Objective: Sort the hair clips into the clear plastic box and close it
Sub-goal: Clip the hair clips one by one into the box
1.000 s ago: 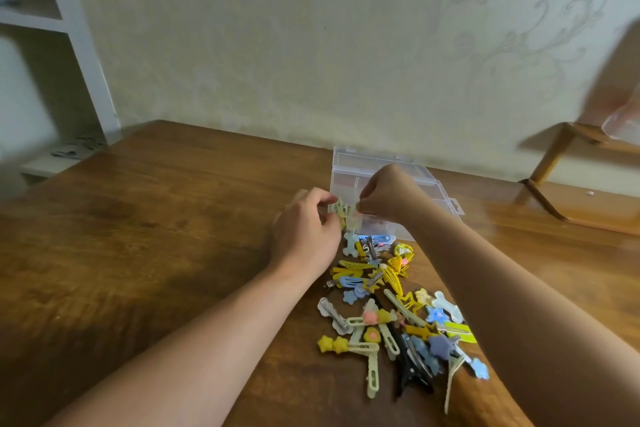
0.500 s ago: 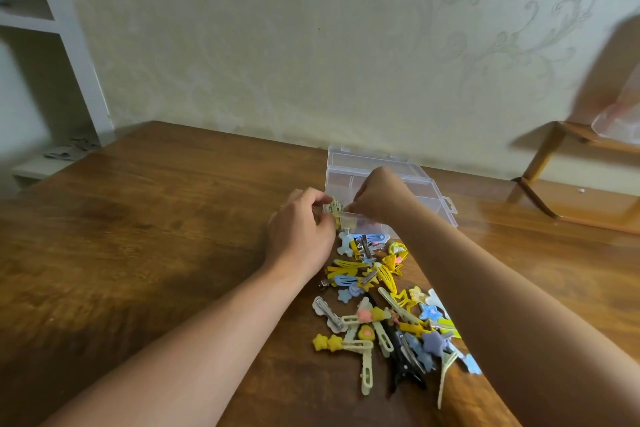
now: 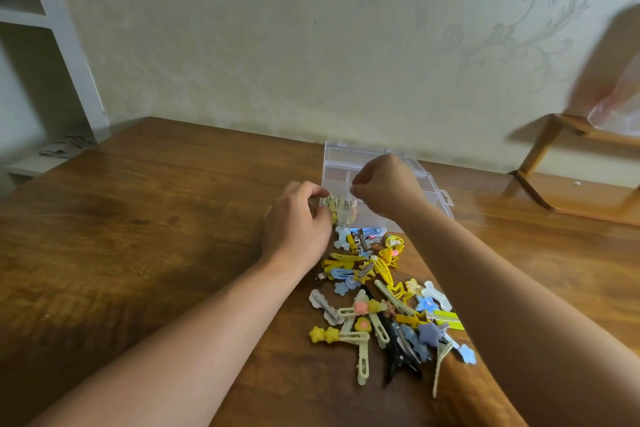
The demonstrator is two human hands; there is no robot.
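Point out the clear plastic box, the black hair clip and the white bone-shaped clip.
clear plastic box [image 3: 437, 198], head view, right wall by the latch tab.
black hair clip [image 3: 401, 359], head view, middle of its body.
white bone-shaped clip [image 3: 341, 237], head view, its centre.

Head-worn camera looks forward and down, close over the table [image 3: 145, 225].

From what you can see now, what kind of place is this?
Probably a room in a home: a wooden table stands against patterned wallpaper, with a white shelf unit to the left. Colourful hair clips lie beside a clear plastic box.
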